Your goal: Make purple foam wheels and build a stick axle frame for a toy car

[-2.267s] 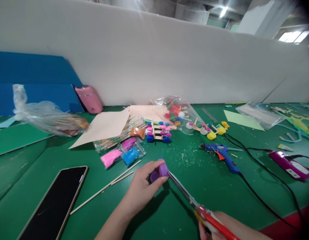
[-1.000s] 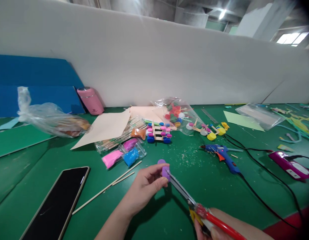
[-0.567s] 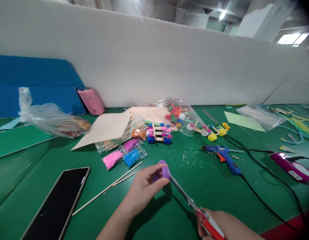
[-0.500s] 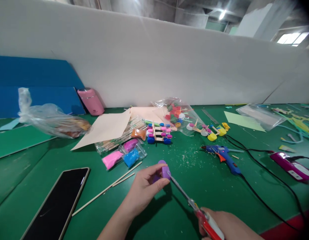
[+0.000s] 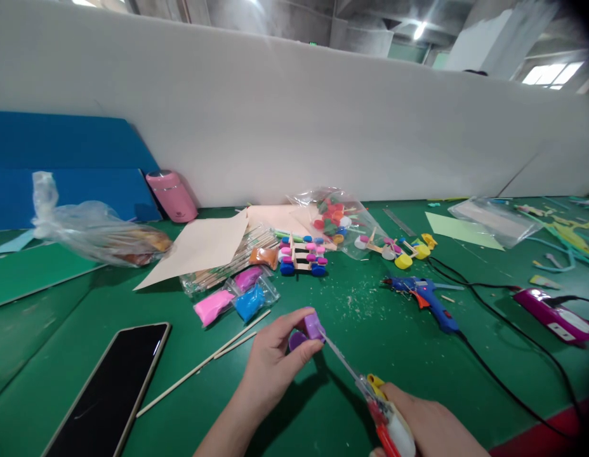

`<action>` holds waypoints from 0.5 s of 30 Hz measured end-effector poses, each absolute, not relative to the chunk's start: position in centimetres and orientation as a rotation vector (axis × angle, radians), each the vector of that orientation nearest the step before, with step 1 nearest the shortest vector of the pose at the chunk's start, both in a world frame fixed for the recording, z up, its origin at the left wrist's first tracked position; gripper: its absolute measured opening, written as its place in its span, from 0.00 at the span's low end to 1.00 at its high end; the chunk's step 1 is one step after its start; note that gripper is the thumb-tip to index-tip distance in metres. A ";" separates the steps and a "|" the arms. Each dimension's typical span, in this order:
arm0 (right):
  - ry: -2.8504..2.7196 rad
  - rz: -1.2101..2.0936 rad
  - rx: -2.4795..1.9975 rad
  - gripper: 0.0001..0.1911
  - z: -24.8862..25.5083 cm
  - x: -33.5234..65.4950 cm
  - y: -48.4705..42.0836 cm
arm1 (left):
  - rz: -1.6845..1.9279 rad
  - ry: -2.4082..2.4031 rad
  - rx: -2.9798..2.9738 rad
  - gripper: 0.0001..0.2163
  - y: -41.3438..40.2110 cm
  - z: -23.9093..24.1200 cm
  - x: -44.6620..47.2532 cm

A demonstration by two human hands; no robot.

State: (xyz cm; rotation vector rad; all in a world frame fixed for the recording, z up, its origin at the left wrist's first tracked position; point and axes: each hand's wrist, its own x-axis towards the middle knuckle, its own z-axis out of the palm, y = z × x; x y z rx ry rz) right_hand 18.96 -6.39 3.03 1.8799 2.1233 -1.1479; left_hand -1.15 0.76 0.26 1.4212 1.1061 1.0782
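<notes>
Between thumb and fingers, my left hand (image 5: pixel 278 355) pinches a purple cap-like piece (image 5: pixel 315 325). A second round purple part (image 5: pixel 297 341) shows inside the same hand, and I cannot tell whether the two are joined. My right hand (image 5: pixel 423 412) is wrapped round the red-and-white handle of a tool with a thin metal blade (image 5: pixel 341 358) and a yellow part near its joint; its exact kind is unclear. The blade's tip touches the side of the purple piece. Both hands are above the green table (image 5: pixel 351 419).
A phone (image 5: pixel 108 387) and thin wooden sticks (image 5: pixel 199 365) lie left. Bags of coloured clay (image 5: pixel 249 301) and a small craft vehicle (image 5: pixel 303 257) are ahead. A blue glue gun (image 5: pixel 425 298), its cable and a purple power strip (image 5: pixel 556 315) occupy the right. A pink flask (image 5: pixel 172 195) stands behind.
The tool has rolled in my right hand, so its yellow part now shows, and its handle is slightly further left. The purple piece has tilted in my left hand, exposing more of the second purple part.
</notes>
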 end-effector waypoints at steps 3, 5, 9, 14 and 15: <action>2.118 -1.139 1.929 0.14 3.3 18.9 -6.3 | 1.136 1.130 1.409 0.16 0.7 -0.3 -1.0; 2.141 -1.093 1.970 0.14 3.3 18.9 -6.4 | 1.179 1.142 1.379 0.16 0.7 -0.6 -0.9; 2.210 -1.035 2.025 0.13 3.1 19.0 -6.4 | 1.256 1.160 1.316 0.16 0.6 -0.7 -0.4; 2.186 -1.190 2.060 0.12 2.6 18.8 -6.4 | 1.286 1.240 1.310 0.16 0.2 -0.7 0.0; 2.164 -1.233 2.076 0.11 2.4 18.8 -6.5 | 1.276 1.252 1.317 0.16 0.2 -0.8 0.0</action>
